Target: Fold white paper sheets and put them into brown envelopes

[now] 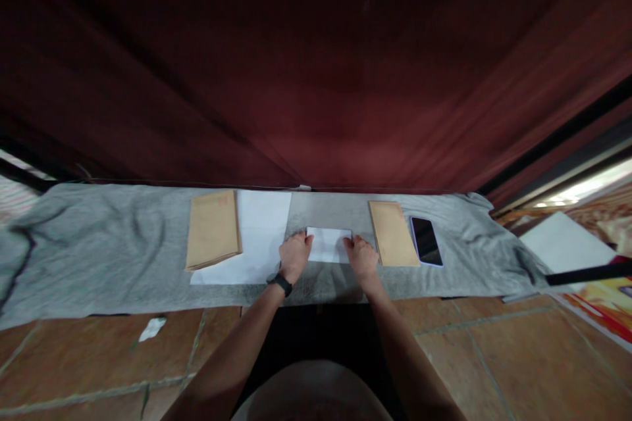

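Note:
A folded white sheet of paper (328,245) lies in front of me on a grey cloth. My left hand (295,255), with a dark watch on its wrist, grips the paper's left end, thumb on top. At the opposite end my right hand (362,256) closes on the paper in the same way. Left of my hands, a stack of brown envelopes (213,227) rests partly on large white paper sheets (264,230). A single brown envelope (394,233) lies flat just right of my right hand.
Beside the single envelope is a dark-screened phone (427,241). The grey cloth (123,243) covers a long narrow surface against a dark red panel (316,79). Below it, a crumpled white scrap (153,329) lies on the tiled floor (543,355).

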The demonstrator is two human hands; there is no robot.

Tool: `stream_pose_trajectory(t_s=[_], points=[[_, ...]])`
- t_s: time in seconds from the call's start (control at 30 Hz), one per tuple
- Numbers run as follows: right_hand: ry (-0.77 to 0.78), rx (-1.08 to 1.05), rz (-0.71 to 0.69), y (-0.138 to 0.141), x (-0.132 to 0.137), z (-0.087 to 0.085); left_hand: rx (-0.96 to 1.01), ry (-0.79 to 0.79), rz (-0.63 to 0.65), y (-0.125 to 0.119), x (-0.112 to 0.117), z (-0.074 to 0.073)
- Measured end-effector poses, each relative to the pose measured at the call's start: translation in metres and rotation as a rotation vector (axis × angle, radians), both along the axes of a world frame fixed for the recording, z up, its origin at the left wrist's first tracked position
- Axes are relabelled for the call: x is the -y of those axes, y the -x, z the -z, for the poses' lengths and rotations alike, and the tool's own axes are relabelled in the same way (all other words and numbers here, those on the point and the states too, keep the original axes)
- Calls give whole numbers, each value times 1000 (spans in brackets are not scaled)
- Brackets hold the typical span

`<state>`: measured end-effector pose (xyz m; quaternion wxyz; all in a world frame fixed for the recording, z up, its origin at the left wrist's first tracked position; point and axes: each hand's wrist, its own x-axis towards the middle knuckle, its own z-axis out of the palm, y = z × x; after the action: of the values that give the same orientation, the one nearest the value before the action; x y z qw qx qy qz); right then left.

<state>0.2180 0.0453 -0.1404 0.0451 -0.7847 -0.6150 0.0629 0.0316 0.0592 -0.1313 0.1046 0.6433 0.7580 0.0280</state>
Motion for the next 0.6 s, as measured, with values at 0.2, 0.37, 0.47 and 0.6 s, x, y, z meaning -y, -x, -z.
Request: stream_pose_trajectory(t_s=[0.2,0.37,0.47,0.6], points=[[-4,2,13,-1,0,2,0,-16,6,0,1,2],[-1,5,12,-1,-1,3,4,-14,1,-1,1,4],[-3,8,6,-1,-1,3,6,-16,-4,-1,0,5],[-9,18,8,0,1,3,8,-14,-6,-2,0,4]])
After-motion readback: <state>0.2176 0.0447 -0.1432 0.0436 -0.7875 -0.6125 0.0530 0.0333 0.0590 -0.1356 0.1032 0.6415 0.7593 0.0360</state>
